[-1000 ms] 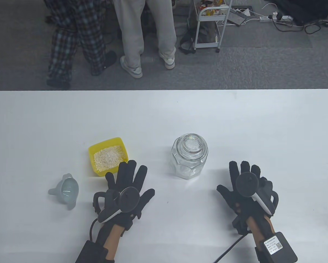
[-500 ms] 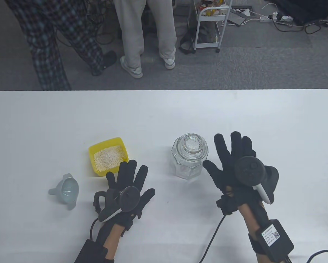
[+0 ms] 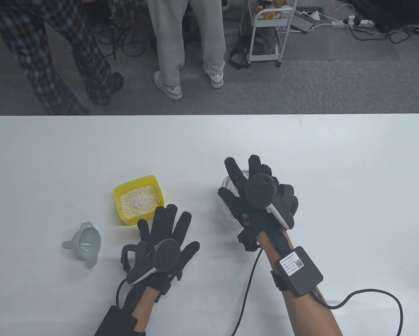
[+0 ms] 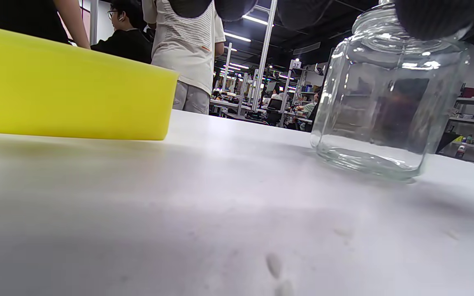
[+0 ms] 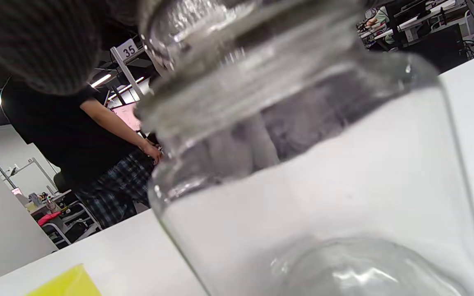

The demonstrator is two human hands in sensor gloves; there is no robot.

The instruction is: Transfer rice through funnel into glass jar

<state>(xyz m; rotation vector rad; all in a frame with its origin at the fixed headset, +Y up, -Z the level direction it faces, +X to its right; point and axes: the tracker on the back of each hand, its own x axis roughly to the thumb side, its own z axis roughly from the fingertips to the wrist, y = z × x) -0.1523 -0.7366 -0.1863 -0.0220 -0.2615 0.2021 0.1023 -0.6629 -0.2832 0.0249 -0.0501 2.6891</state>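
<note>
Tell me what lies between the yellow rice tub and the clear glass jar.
Only bare white table between the yellow rice tub and the clear glass jar, per the table view.

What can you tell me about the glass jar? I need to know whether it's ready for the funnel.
The glass jar is clear, faceted glass with a narrower neck, and a glass lid still sits on it. It stands upright on the white table, right of the yellow rice tub, and looks empty. The right hand is over its top, a gloved finger beside the lid; whether it grips yet is unclear. So the jar is not ready.
</note>
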